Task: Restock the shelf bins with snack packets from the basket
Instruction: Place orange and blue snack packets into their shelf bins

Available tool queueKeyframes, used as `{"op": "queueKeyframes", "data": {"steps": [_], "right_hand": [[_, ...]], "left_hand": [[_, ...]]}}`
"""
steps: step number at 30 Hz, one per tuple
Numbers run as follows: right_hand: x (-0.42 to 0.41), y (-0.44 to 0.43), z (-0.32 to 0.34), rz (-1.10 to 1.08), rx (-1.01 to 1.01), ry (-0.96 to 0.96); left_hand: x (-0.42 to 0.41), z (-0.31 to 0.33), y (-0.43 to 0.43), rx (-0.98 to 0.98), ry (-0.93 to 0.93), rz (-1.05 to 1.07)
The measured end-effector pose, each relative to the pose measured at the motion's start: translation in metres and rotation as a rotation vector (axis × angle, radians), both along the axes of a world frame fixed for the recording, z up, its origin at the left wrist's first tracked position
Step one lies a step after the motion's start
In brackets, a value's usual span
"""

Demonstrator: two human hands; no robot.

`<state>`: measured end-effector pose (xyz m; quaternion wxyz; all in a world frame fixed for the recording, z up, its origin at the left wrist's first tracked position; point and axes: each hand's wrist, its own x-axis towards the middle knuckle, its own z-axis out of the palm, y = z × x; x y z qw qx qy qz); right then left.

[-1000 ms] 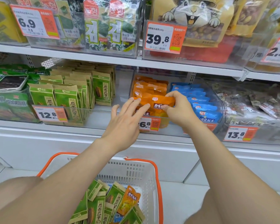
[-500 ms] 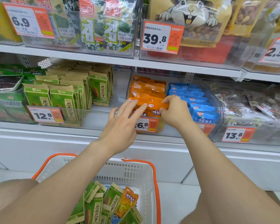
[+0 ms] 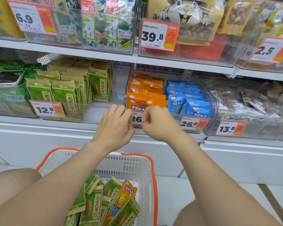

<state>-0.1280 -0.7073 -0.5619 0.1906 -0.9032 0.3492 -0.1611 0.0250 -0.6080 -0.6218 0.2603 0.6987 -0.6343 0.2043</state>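
Orange packets [image 3: 145,97] beside blue packets [image 3: 189,101] on the shelf; green-and-tan packets [image 3: 69,93] further left. White basket [image 3: 137,167] trimmed in orange, holding green packs and one orange packet [image 3: 127,194]. White price tags [image 3: 193,123] with orange panels.
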Motion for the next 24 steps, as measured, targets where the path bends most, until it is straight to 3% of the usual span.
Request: {"op": "queueKeyframes", "data": {"steps": [3, 7, 11, 14, 24], "right_hand": [[0.004, 0.009, -0.029, 0.136, 0.004, 0.353], [0.009, 0.024, -0.071, 0.279, 0.155, 0.774], [0.016, 0.046, -0.119, 0.424, 0.113, 0.964], [0.02, 0.059, -0.167, 0.521, 0.064, 1.022], [0.006, 0.067, -0.266, 0.791, -0.105, 1.339]], "left_hand": [[0.002, -0.017, 0.005, 0.269, 0.015, 0.004], [0.011, -0.044, 0.014, 0.865, 0.066, 0.04], [0.012, -0.065, 0.028, 1.259, 0.127, 0.021], [0.014, -0.075, 0.031, 1.345, 0.081, 0.029], [0.02, -0.093, 0.017, 1.325, 0.069, -0.05]]}}
